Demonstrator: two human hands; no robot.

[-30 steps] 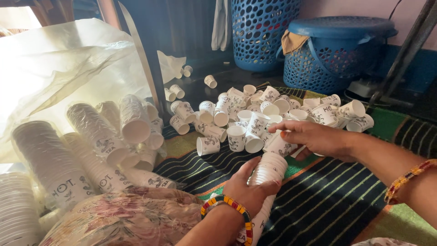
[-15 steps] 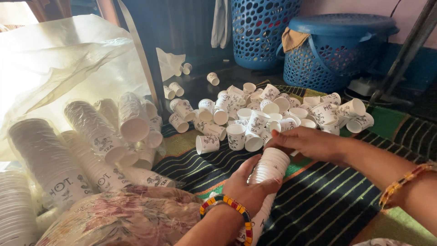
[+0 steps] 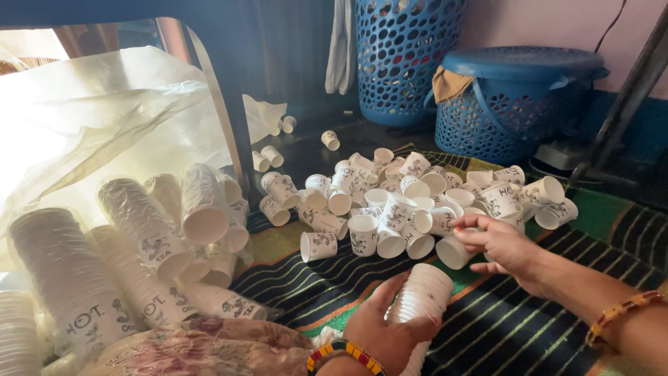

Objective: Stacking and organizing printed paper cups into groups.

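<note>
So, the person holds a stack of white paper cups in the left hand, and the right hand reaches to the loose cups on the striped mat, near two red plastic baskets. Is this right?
Not quite: the baskets are blue, not red, as the head view shows. The rest holds: the left hand holds the stack of white paper cups, and the right hand reaches to the loose cups on the striped mat.

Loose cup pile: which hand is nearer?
Right. The right hand touches cups at the loose cup pile's edge; the left hand holds a cup stack below it.
</note>
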